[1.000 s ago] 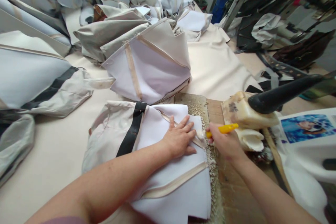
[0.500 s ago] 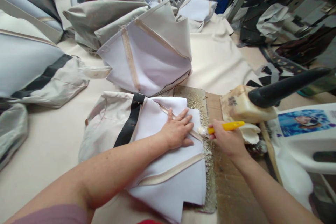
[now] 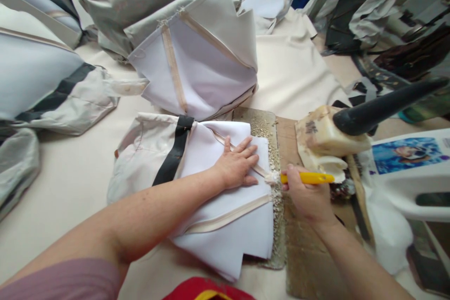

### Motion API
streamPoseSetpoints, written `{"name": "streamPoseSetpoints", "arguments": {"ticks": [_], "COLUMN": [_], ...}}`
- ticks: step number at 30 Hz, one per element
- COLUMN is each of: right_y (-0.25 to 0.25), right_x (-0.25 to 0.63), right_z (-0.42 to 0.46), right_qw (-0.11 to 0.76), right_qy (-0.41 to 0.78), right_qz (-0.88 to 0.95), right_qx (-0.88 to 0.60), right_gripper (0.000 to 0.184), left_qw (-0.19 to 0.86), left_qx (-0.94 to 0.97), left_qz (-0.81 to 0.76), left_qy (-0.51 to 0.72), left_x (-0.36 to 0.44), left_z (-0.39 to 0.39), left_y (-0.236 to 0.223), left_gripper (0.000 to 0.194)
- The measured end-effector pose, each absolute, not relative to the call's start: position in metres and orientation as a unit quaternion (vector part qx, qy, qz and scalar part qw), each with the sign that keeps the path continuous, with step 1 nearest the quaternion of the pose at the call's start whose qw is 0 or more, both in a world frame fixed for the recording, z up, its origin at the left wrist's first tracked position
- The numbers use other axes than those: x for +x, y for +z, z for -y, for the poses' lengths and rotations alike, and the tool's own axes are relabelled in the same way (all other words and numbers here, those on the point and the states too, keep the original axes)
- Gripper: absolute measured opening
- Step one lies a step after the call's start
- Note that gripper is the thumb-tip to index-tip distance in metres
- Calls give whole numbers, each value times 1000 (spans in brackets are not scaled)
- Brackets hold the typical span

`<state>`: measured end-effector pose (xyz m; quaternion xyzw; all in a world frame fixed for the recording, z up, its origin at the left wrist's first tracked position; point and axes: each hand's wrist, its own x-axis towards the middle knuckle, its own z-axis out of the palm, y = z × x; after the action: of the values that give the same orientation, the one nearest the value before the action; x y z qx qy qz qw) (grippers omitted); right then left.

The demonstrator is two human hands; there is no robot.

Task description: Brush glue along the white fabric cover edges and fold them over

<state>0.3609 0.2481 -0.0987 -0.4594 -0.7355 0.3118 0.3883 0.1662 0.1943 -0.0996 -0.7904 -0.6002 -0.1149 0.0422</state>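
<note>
My left hand (image 3: 237, 163) lies flat with spread fingers on a white fabric piece (image 3: 225, 215) that has beige tape strips and joins a grey part with a black band (image 3: 171, 154). Its right edge rests over a board (image 3: 277, 229) crusted with dried, lumpy residue. In my right hand (image 3: 309, 194) is a brush with a yellow handle (image 3: 314, 178), gripped between thumb and fingers. White, wet-looking stuff coats the brush tip, which touches the fabric's right edge near the end of the upper tape strip.
Behind the work stands a heap of similar sewn pieces (image 3: 207, 65), with more at the left (image 3: 38, 75). On the right are a cut plastic container (image 3: 316, 136) with a black horn-shaped part (image 3: 386, 108) and a white jug (image 3: 397, 187) with a picture label.
The brush has moved down along the fabric's right edge, in my right hand. My left hand stays pressed on the fabric. The view has tilted slightly downward.
</note>
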Motion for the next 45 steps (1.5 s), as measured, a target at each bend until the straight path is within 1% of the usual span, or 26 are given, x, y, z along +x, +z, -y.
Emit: {"name": "streamPoseSetpoints", "arguments": {"ticks": [3,8,12,13,17,18,22,23,28,31,32,34,37,41,45], "right_y": [-95,-89,-89,-90,-95,-96,-97,-97,-106,-115,-118,-123,-124,-121,-126], "right_x": [357,366,373,374,379,380,375,374,387,399,402,405,404,398,395], "right_z": [-249,-237,-224,-221,-217,-217,-219,-217,-196,-196,-198,-204,-207,-210,-212], "right_qw": [419,350,378,371,284,288,396,406,355,368,378,404,434,409,426], "right_qy": [315,320,332,339,368,371,342,333,327,296,280,247,220,214,195], "right_qz": [721,716,708,715,739,734,711,713,773,809,816,814,799,824,800], "right_qx": [-453,-513,-495,-486,-488,-490,-470,-464,-412,-351,-337,-335,-353,-329,-375], "right_gripper": [38,33,35,35,35,35,39,40,35,34,33,33,33,34,37], "left_qw": [51,61,57,56,61,62,66,65,41,21,16,-8,-43,-18,-13], "left_qx": [-788,-788,-788,-788,-789,-789,-785,-785,-784,-768,-766,-783,-819,-810,-811], "left_qz": [603,603,602,603,601,602,606,607,614,637,640,621,572,586,585], "left_qy": [-112,-110,-111,-111,-109,-108,-106,-105,-82,-60,-56,-41,-12,1,5], "left_x": [166,166,166,166,167,167,168,168,170,180,185,197,211,216,214], "left_z": [-194,-194,-194,-194,-194,-193,-193,-194,-198,-184,-173,-145,-103,-84,-91], "left_y": [-100,-100,-100,-100,-100,-100,-102,-102,-93,-75,-69,-62,-69,-88,-94], "left_gripper": [62,58,58,59,60,60,60,61,62,63,61,49,36,39,36]}}
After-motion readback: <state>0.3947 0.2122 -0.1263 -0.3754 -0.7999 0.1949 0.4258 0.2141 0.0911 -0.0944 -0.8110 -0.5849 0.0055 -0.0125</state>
